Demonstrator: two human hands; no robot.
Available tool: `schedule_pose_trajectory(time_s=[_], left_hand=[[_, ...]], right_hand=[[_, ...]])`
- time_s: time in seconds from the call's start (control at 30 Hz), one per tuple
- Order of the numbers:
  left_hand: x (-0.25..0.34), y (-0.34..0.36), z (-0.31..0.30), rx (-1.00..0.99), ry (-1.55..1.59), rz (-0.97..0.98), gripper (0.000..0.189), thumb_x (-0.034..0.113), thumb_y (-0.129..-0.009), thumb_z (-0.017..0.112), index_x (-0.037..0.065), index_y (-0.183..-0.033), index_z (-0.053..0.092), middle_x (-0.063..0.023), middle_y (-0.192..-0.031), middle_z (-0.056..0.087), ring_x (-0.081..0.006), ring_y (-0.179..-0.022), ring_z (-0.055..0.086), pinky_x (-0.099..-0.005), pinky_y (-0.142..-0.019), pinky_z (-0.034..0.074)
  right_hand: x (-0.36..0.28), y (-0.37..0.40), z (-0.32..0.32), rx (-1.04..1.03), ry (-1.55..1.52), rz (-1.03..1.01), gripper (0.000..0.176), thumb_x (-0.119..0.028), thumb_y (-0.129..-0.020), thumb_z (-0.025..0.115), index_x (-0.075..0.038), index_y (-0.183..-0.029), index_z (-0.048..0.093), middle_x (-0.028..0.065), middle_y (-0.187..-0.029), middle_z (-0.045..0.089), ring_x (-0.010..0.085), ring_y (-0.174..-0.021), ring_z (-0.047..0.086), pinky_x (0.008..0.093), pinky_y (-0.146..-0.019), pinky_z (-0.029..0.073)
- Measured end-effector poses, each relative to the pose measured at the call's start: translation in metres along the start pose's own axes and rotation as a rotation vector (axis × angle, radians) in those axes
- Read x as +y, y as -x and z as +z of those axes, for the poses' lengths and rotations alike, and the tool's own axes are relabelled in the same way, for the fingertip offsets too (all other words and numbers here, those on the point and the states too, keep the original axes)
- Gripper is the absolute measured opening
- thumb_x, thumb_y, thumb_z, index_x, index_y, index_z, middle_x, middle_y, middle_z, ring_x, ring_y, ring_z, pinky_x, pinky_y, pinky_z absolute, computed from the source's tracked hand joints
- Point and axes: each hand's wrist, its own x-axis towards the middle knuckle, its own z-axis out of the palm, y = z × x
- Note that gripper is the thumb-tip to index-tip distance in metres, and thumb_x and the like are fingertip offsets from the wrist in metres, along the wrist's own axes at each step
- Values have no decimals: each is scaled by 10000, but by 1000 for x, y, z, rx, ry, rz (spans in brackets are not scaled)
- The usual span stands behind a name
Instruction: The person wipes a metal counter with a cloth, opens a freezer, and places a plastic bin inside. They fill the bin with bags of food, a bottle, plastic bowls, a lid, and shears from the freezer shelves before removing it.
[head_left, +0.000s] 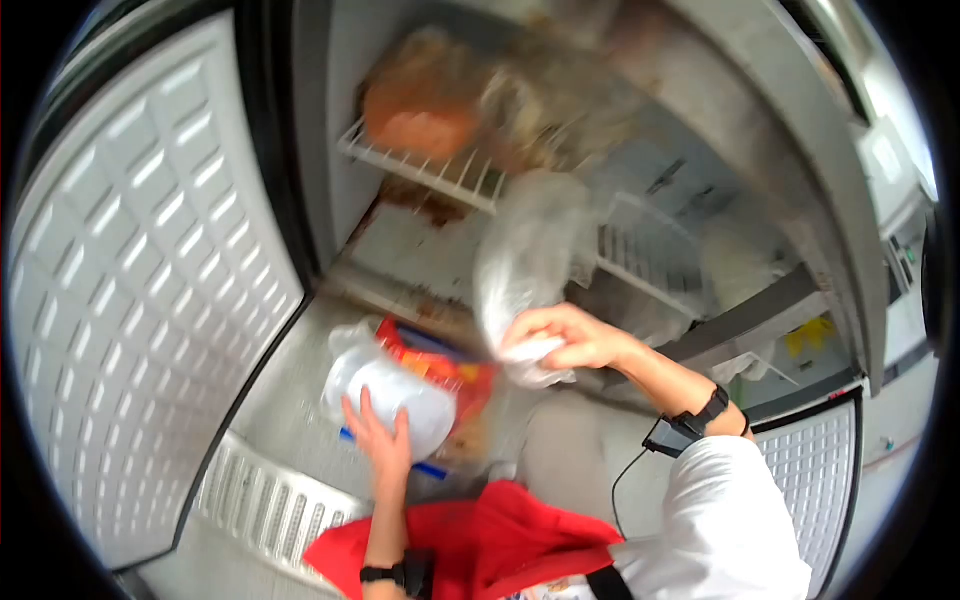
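At the middle of the view, my right hand (565, 338) is closed round the gathered end of a clear plastic bag (535, 240), which extends up to the fridge opening. The bag's contents are blurred. Lower left, my left hand (380, 435) rests with fingers spread on a whitish round container or wrapped bundle (415, 405). Beside and behind that lies a red and yellow package (470, 385), partly covered by it.
The open fridge has a white wire shelf (430, 178) bearing an orange item (415, 115) and blurred bags. A ribbed open door (150, 290) stands at left, another (810, 480) at lower right. A slotted metal grate (265, 500) lies on the floor.
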Motion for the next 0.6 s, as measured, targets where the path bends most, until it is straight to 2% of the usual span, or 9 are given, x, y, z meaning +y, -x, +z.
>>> schedule_pose_trajectory(time_s=[0.03,0.1,0.2,0.3,0.33,0.4,0.5,0.57,0.6], left_hand=[[4,-2,-2,73,-3,42,671,198,-768,620,59,-1350,316,-267,-1414,140,-442,-1292,180,-512,-1035,190],[14,0,-9,159,-33,102,660,216,-782,602,59,-1352,310,-267,-1411,138,-437,-1292,185,-542,-1029,171],[19,6,-14,174,-24,237,570,216,-794,573,56,-1306,382,-245,-1413,167,-444,-1287,197,-556,-1023,167],[40,9,-21,-121,-377,449,497,251,-802,590,39,-1231,461,-228,-1370,289,-418,-1291,217,-558,-1026,163],[41,10,-19,-212,-348,513,502,268,-787,605,43,-1215,472,-219,-1338,334,-410,-1276,249,-540,-1036,164],[38,15,-10,-396,-282,646,514,302,-759,635,50,-1183,493,-201,-1274,424,-394,-1246,312,-504,-1057,167],[19,29,13,-629,-110,426,509,310,-756,667,141,-1208,507,-185,-1223,472,-363,-1075,493,-476,-959,335],[24,38,24,-440,-3,440,504,277,-762,664,133,-1215,500,-177,-1227,469,-355,-981,540,-436,-866,413],[28,38,27,-344,49,440,502,261,-764,662,129,-1219,496,-173,-1229,467,-351,-934,564,-416,-819,451]], right_hand=[[18,-17,18,-103,-76,25,419,-54,-717,505,-1,-1131,547,68,-1074,568,136,-997,508,290,-876,400],[48,-37,50,-58,78,208,409,-75,-737,510,21,-1133,541,84,-1071,573,158,-991,515,297,-857,412],[104,-50,66,-166,285,675,391,-158,-810,495,13,-1160,520,134,-1115,572,195,-1011,524,318,-884,415],[135,-57,70,-500,227,615,406,-220,-835,475,4,-1171,516,161,-1147,552,221,-1036,512,345,-886,416],[138,-52,75,-394,146,529,377,-191,-776,485,20,-1073,583,145,-971,613,206,-951,547,312,-826,421],[149,-58,70,-468,344,272,355,-182,-771,484,-7,-1060,591,139,-931,623,208,-914,565,318,-804,430],[147,-56,47,-247,519,277,296,-160,-764,492,-40,-1010,605,122,-861,645,235,-828,602,361,-742,454],[138,-58,32,-2,396,298,266,-156,-767,499,-35,-977,610,117,-845,652,259,-800,613,388,-721,459],[128,-60,25,13,485,379,321,-164,-776,510,-26,-1058,578,147,-984,629,273,-913,598,370,-791,456]])
